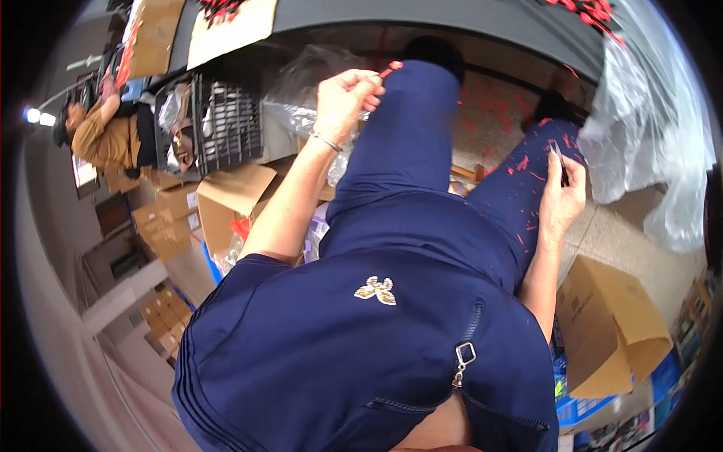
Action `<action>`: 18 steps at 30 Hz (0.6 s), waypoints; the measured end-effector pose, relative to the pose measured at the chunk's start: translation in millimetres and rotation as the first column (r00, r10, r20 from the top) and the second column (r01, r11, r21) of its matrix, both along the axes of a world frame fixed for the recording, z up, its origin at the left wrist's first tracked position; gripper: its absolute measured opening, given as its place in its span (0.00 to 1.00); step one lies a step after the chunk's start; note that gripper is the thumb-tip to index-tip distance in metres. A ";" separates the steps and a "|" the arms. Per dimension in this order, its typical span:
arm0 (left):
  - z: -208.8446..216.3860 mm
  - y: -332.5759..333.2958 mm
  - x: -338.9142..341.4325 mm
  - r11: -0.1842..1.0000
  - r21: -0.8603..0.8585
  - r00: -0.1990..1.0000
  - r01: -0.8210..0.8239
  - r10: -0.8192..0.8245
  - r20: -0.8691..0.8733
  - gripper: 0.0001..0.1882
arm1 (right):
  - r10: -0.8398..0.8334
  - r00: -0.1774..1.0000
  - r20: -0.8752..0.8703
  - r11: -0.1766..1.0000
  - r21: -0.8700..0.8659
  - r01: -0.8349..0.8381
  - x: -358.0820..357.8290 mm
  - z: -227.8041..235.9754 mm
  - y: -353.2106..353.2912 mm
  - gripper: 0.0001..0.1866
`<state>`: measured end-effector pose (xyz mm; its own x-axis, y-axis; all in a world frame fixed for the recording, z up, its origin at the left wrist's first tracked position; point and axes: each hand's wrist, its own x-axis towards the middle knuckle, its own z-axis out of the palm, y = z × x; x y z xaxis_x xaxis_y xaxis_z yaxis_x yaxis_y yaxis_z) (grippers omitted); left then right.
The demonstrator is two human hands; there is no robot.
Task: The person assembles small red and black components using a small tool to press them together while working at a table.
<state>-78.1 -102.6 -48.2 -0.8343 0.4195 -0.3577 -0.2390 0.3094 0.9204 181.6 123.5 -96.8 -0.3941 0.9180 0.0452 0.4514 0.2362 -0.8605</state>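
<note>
My left hand (348,102), with a bracelet at the wrist, is raised above my left knee. Its thumb and fingers pinch a small red piece (390,69) that sticks out past the fingertips; its exact kind is too small to make out. Over my right thigh, my right hand (563,194) is closed around a small pointed metal tool (555,148) with a dark part showing between the fingers. The two hands are well apart. Red scraps (523,163) lie scattered on the dark blue trouser leg near the right hand.
A dark table (482,26) runs across the front, with heaps of red pieces (591,9) near its edge. Clear plastic sheeting (640,143) hangs at the right. Open cardboard boxes (602,331) stand on both sides. A black crate (230,120) and another person (113,132) are at the left.
</note>
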 end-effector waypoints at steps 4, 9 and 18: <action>-41.0 -70.7 -54.3 0.946 -0.262 0.968 -0.191 0.137 -0.211 0.07 | 0.023 0.983 0.184 1.000 0.006 -0.025 -8.6 2.4 -3.2 0.13; -92.4 -123.5 -101.8 0.748 -0.582 0.874 -0.318 -0.007 -0.486 0.10 | 0.048 0.970 0.238 0.997 0.050 -0.062 -23.4 2.3 -6.1 0.13; -150.0 -160.4 -111.2 0.070 -0.997 0.988 0.044 -0.152 0.033 0.16 | 0.055 0.968 0.245 0.998 0.022 -0.063 -29.3 -1.0 -1.6 0.14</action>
<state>-189.3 -263.0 -198.1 -0.8592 -0.1966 -0.4723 -0.0852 0.9653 -0.2467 152.3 122.0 -97.8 -0.4499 0.8925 -0.0326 0.6316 0.2921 -0.7182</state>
